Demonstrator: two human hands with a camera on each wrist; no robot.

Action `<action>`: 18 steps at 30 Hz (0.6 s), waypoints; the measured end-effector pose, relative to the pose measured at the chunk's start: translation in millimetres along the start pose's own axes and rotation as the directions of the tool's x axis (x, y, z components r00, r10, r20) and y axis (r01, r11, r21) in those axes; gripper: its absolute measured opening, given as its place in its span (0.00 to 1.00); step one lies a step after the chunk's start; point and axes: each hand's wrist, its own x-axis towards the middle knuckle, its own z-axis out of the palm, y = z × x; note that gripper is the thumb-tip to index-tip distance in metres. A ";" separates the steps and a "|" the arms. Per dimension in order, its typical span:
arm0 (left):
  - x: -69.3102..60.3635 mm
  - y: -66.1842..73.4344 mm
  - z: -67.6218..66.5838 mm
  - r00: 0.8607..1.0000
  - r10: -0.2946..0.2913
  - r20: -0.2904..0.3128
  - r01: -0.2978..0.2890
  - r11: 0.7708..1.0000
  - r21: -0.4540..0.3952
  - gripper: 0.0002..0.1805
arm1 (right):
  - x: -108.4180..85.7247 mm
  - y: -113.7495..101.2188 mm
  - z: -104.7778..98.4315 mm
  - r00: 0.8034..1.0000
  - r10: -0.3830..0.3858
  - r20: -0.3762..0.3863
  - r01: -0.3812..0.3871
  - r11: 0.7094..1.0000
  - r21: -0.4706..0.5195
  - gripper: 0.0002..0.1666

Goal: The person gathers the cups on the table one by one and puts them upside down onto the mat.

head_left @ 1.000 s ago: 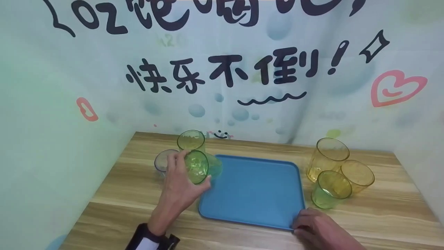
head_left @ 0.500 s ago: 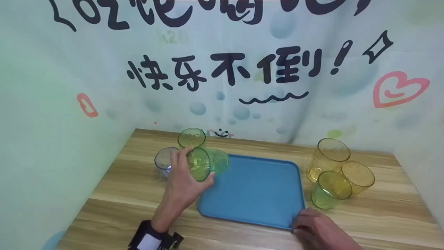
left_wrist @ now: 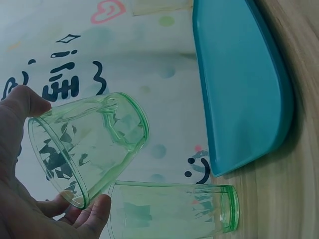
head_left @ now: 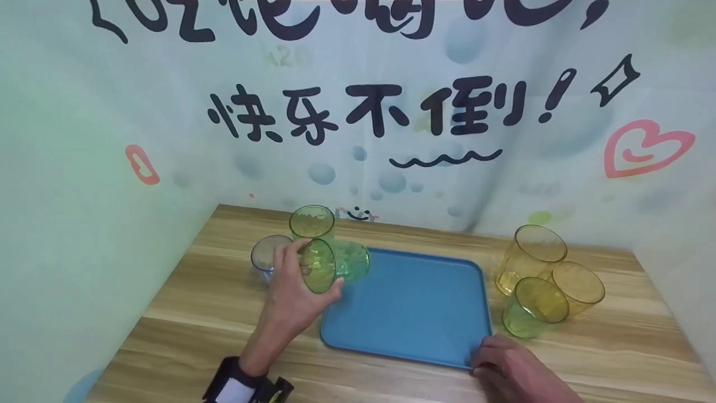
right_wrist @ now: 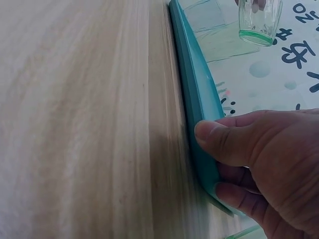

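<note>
My left hand [head_left: 291,305] holds a clear green drinking glass [head_left: 319,267] by its rim, thumb on one side and fingers on the other. The glass is tilted well over, its base pointing right, above the back left part of a blue tray [head_left: 414,308]. In the left wrist view the held glass [left_wrist: 94,144] hangs in the air, apart from the tray [left_wrist: 244,94]. With thumb and fingers, my right hand [head_left: 512,361] pinches the tray's near right corner. The right wrist view shows the thumb on the tray's edge [right_wrist: 192,94].
Behind the left hand stand a tall green glass [head_left: 311,221] and a clear glass with a bluish rim [head_left: 269,254], partly hidden. Right of the tray, two amber glasses [head_left: 531,246] and a yellow-green glass [head_left: 523,319] are grouped closely. A patterned cloth backdrop [head_left: 358,184] borders the wooden table [head_left: 184,313].
The held glass has tipped further, its base swinging up and slightly right over the tray. My right hand has stayed at the tray's corner. The head view has shifted slightly.
</note>
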 end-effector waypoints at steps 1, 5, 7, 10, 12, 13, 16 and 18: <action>-0.3 -0.3 -0.2 1.000 0.002 -0.002 -0.002 1.000 -0.005 0.46 | 0.4 0.2 -0.2 1.000 0.002 0.002 -0.002 1.000 0.003 0.13; -1.1 -1.5 -0.5 1.000 0.010 -0.007 -0.010 1.000 -0.021 0.46 | 1.3 0.4 -0.5 1.000 0.025 0.010 -0.025 1.000 0.002 0.15; -1.4 -2.1 -0.6 1.000 0.016 -0.014 -0.017 0.999 -0.030 0.46 | 1.1 0.6 -0.2 0.999 0.040 0.015 -0.040 0.999 0.005 0.16; -2.2 -2.3 -1.3 0.999 0.035 -0.028 -0.036 0.999 -0.038 0.46 | 1.2 1.3 0.3 1.000 0.024 0.005 -0.024 1.000 0.008 0.14; -2.9 -2.3 -2.0 0.998 0.049 -0.035 -0.051 0.998 -0.041 0.45 | 1.2 2.0 0.8 1.000 0.003 -0.006 -0.003 1.000 0.006 0.12; -3.2 -2.3 -2.3 0.998 0.055 -0.038 -0.056 0.998 -0.042 0.45 | 1.2 2.3 1.0 1.000 -0.009 -0.013 0.009 1.000 0.006 0.12; -4.1 -2.9 -3.1 0.997 0.062 -0.043 -0.064 0.997 -0.043 0.45 | 0.8 2.5 1.8 1.000 -0.019 -0.019 0.019 1.000 -0.003 0.12; -4.8 -3.4 -3.4 0.997 0.059 -0.046 -0.061 0.997 -0.042 0.45 | 0.4 2.5 2.3 1.000 -0.011 -0.012 0.011 1.000 -0.005 0.12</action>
